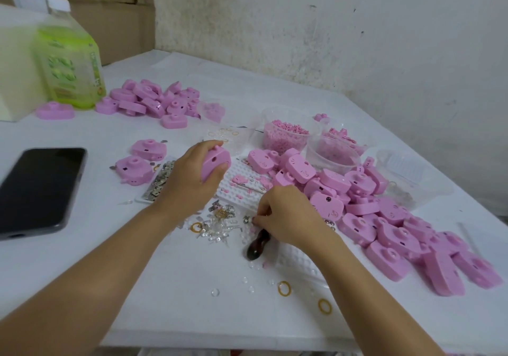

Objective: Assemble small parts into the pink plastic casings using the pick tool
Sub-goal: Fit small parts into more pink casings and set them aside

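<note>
My left hand (189, 179) grips a pink plastic casing (215, 163), held tilted above a white studded tray (242, 188). My right hand (286, 215) is closed around the pick tool, whose dark wooden handle (258, 244) sticks out below the palm toward me. Its fingertips pinch at a small metal part (247, 219) in a scatter of clear and metal bits (217, 223) on the white table. The tool's tip is hidden by the fingers.
A big heap of pink casings (384, 218) lies to the right, another pile (154, 101) at the back left, two casings (137, 163) near a dark phone (38, 190). Tubs of pink pieces (286, 135), a green bottle (68, 61), rubber bands (284, 288) lie around.
</note>
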